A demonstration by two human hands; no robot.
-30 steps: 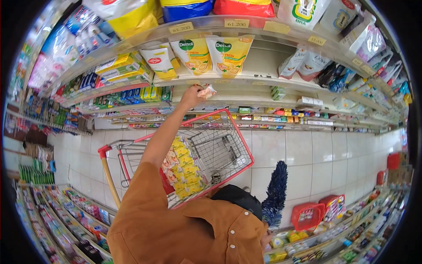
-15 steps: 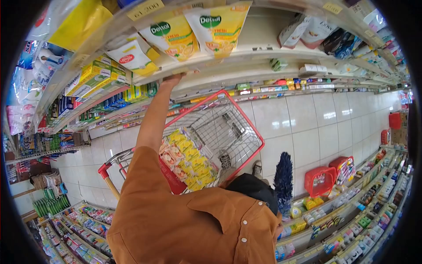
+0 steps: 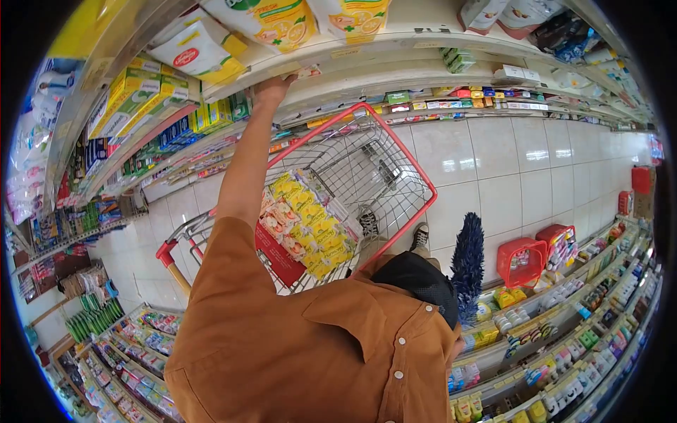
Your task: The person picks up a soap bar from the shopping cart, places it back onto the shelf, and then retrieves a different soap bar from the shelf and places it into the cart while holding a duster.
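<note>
My left hand [image 3: 272, 90] reaches up to the front lip of a store shelf [image 3: 367, 48], its fingers mostly hidden at the edge. Beside its fingertips shows a small pale and reddish piece [image 3: 309, 72]; whether the hand grips it, I cannot tell. Above stand yellow-and-white pouches [image 3: 278, 27] and a white-and-yellow pack [image 3: 196, 55]. At my right side only a sliver of my right hand [image 3: 458, 346] shows past the brown shirt. A dark blue fluffy duster [image 3: 467, 264] rises upright from that hand, its handle hidden.
A wire shopping cart with a red rim [image 3: 403, 144] stands in front of me, holding yellow floral packs [image 3: 315, 224]. Red baskets [image 3: 518, 262] sit on the tiled floor [image 3: 504, 194] at right. Stocked shelves line both sides of the aisle. Yellow boxes [image 3: 127, 102] are at left.
The view has tilted down, so the shelf, pouches and left hand appear higher in the picture. My left hand stays at the shelf lip, and the duster stays at my right side.
</note>
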